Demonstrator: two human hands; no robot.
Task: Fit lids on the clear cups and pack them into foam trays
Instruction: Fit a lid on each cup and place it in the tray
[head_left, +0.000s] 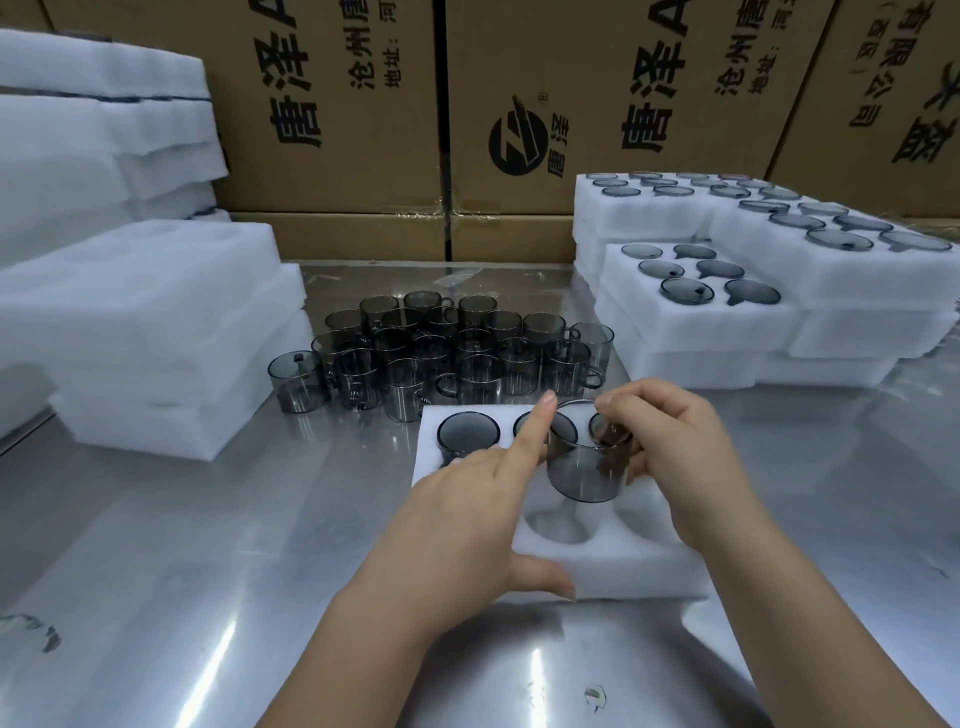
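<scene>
A white foam tray (623, 566) lies on the steel table in front of me. Its far row holds smoky clear cups; one lidded cup (467, 431) sits at the far left. My right hand (670, 457) grips a smoky clear cup (584, 467) by its rim and handle side, holding it just above an empty near pocket (558, 525). My left hand (467, 525) rests on the tray's left part, thumb on the front edge, index finger stretched out and touching the held cup's rim.
A cluster of several loose smoky cups (447, 353) stands behind the tray. Stacks of blank foam (140, 332) rise on the left. Packed foam trays (717, 312) with lidded cups are stacked on the right. Cardboard boxes (519, 130) wall the back.
</scene>
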